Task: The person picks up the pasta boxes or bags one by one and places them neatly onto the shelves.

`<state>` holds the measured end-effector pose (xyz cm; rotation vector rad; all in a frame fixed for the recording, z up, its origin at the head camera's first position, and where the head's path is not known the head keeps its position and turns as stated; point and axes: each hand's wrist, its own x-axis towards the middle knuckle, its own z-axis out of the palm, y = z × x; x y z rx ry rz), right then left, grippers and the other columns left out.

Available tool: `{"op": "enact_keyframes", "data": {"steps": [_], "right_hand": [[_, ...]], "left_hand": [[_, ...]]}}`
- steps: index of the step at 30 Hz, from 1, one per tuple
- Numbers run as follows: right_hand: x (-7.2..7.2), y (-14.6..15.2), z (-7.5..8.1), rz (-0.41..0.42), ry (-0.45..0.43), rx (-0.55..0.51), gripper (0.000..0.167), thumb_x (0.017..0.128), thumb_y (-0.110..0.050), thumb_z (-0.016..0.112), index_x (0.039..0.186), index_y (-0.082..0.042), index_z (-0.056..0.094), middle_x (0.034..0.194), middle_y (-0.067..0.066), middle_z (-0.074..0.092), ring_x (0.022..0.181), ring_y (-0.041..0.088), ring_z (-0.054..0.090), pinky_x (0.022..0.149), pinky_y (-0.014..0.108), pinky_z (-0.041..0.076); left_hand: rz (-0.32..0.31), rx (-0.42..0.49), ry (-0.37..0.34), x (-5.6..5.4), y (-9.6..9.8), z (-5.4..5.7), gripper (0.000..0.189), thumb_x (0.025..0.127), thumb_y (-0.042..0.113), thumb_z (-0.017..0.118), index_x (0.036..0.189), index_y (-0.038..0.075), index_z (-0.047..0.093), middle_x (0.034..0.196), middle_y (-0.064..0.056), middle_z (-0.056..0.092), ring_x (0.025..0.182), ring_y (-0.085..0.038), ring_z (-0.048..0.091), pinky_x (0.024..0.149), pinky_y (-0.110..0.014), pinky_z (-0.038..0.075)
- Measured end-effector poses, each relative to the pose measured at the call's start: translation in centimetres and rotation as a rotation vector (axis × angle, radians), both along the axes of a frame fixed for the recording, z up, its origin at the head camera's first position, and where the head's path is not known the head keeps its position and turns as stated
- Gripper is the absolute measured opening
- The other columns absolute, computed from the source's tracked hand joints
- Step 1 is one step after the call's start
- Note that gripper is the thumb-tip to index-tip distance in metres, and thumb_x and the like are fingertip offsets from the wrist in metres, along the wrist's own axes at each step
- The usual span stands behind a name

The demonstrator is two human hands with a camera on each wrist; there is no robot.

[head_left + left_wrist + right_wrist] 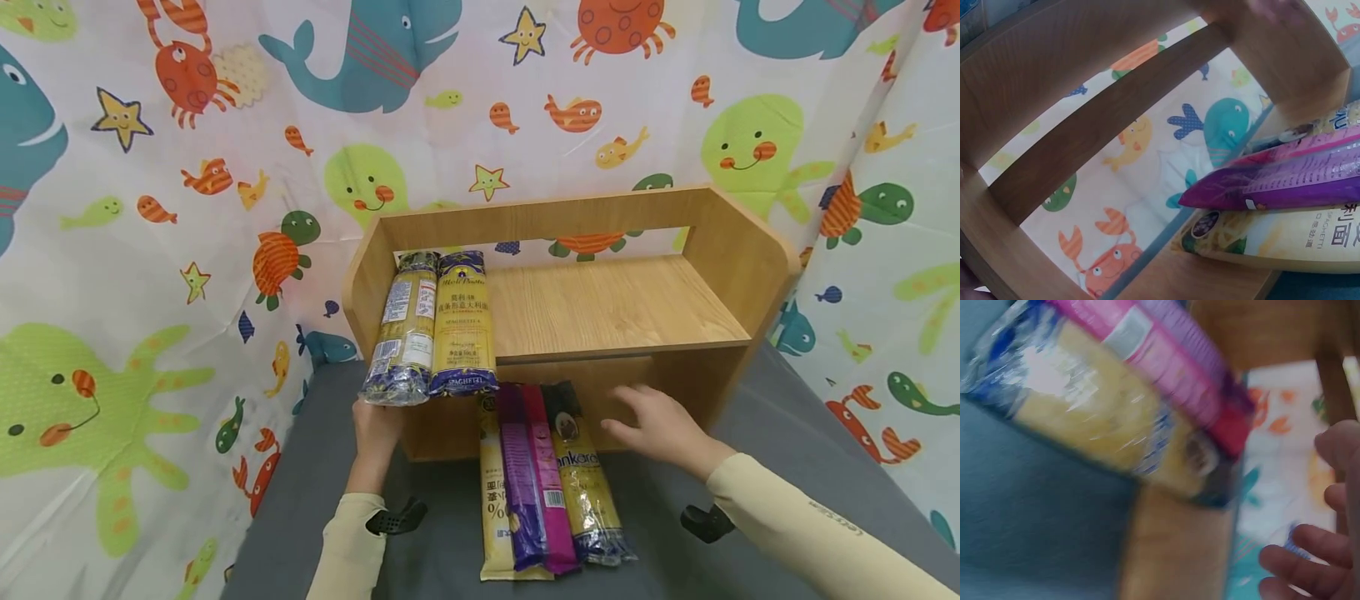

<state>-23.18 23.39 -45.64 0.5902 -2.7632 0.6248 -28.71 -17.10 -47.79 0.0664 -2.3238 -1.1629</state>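
Two yellow spaghetti packs, a clear-ended one (405,333) and a blue-ended one (463,325), lie side by side at the left of the wooden shelf's (615,304) upper board. My left hand (377,429) is at the shelf's left side, just under the clear-ended pack, its fingers mostly hidden. Three more packs lean out of the lower compartment: a cream noodle pack (495,500), a purple-and-pink pack (534,483) and a yellow pasta pack with a dark top (587,483). Right of them, my right hand (660,425) is held with fingers spread and nothing in it.
A grey tabletop (442,533) lies under the shelf. Behind and at both sides hangs a curtain (450,133) printed with sea animals. The shelf's right side panel (750,250) stands beyond my right hand.
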Motion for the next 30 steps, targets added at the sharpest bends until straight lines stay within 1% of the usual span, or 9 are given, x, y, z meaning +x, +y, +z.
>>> {"op": "enact_keyframes", "data": {"steps": [1, 3, 8, 11, 14, 18, 23, 27, 30], "right_hand": [[0.1, 0.6, -0.7, -0.026, -0.071, 0.003, 0.043, 0.090, -0.029, 0.073, 0.124, -0.002, 0.068, 0.117, 0.018, 0.072, 0.100, 0.034, 0.070, 0.083, 0.051, 0.056], [0.2, 1.4, -2.4, -0.042, -0.164, -0.020, 0.050, 0.090, -0.030, 0.073, 0.128, 0.002, 0.064, 0.120, 0.022, 0.071, 0.104, 0.039, 0.069, 0.086, 0.053, 0.055], [1.0, 1.5, -6.2, -0.058, -0.341, -0.115, 0.060, 0.087, -0.031, 0.076, 0.133, 0.003, 0.058, 0.114, 0.023, 0.072, 0.100, 0.036, 0.070, 0.081, 0.049, 0.057], [1.5, 0.5, -7.8, -0.086, -0.436, -0.198, 0.066, 0.085, -0.030, 0.078, 0.138, 0.002, 0.055, 0.114, 0.022, 0.072, 0.103, 0.036, 0.069, 0.079, 0.046, 0.056], [2.0, -0.7, -9.0, -0.110, -0.512, -0.285, 0.072, 0.084, -0.028, 0.079, 0.142, 0.001, 0.051, 0.115, 0.023, 0.071, 0.105, 0.035, 0.069, 0.077, 0.043, 0.056], [2.3, -2.0, -9.9, -0.136, -0.546, -0.343, 0.077, 0.082, -0.030, 0.081, 0.145, -0.001, 0.048, 0.117, 0.022, 0.070, 0.106, 0.034, 0.068, 0.080, 0.045, 0.056], [2.2, -3.1, -10.5, -0.168, -0.510, -0.334, 0.077, 0.080, -0.031, 0.083, 0.144, -0.002, 0.050, 0.128, 0.024, 0.066, 0.112, 0.037, 0.065, 0.090, 0.052, 0.053], [1.9, -3.5, -10.7, -0.186, -0.496, -0.341, 0.075, 0.078, -0.026, 0.084, 0.143, -0.004, 0.052, 0.123, 0.021, 0.068, 0.105, 0.032, 0.066, 0.086, 0.047, 0.053], [1.6, -3.7, -10.8, -0.181, -0.520, -0.378, 0.074, 0.078, -0.021, 0.085, 0.142, -0.007, 0.052, 0.116, 0.018, 0.069, 0.097, 0.026, 0.065, 0.080, 0.042, 0.053]], "left_hand": [[-0.001, 0.003, -0.004, 0.0, 0.0, 0.0, 0.026, 0.100, 0.014, 0.057, 0.111, -0.005, 0.070, 0.081, -0.023, 0.069, 0.062, -0.023, 0.053, 0.056, -0.034, 0.039], [-0.001, 0.006, -0.008, 0.0, -0.1, 0.0, 0.027, 0.100, 0.017, 0.057, 0.110, -0.005, 0.070, 0.079, -0.023, 0.069, 0.061, -0.024, 0.053, 0.056, -0.034, 0.039], [0.015, 0.020, -0.007, 0.0, -0.2, 0.1, 0.027, 0.100, 0.016, 0.057, 0.109, -0.006, 0.070, 0.079, -0.023, 0.067, 0.062, -0.025, 0.052, 0.056, -0.035, 0.039], [0.020, 0.025, -0.005, 0.0, -0.2, 0.2, 0.028, 0.099, 0.015, 0.057, 0.112, -0.006, 0.070, 0.084, -0.024, 0.069, 0.065, -0.027, 0.053, 0.058, -0.036, 0.040], [0.019, 0.011, -0.009, -0.1, -0.1, 0.2, 0.028, 0.099, 0.014, 0.056, 0.113, -0.007, 0.070, 0.087, -0.026, 0.070, 0.067, -0.029, 0.055, 0.059, -0.039, 0.042], [0.023, -0.002, -0.025, -0.2, 0.1, 0.2, 0.028, 0.100, 0.015, 0.056, 0.108, -0.007, 0.071, 0.085, -0.026, 0.070, 0.065, -0.030, 0.055, 0.057, -0.040, 0.043], [0.026, 0.025, -0.045, -0.2, 0.3, 0.1, 0.030, 0.100, 0.021, 0.056, 0.109, -0.003, 0.072, 0.082, -0.022, 0.069, 0.063, -0.026, 0.053, 0.056, -0.036, 0.040], [0.027, 0.016, -0.036, -0.2, 0.4, 0.1, 0.030, 0.101, 0.021, 0.057, 0.111, -0.003, 0.072, 0.083, -0.022, 0.070, 0.063, -0.026, 0.053, 0.056, -0.035, 0.040], [0.031, -0.006, -0.020, -0.2, 0.3, 0.1, 0.029, 0.101, 0.020, 0.056, 0.110, -0.003, 0.071, 0.080, -0.022, 0.068, 0.062, -0.026, 0.053, 0.055, -0.036, 0.039]]}}
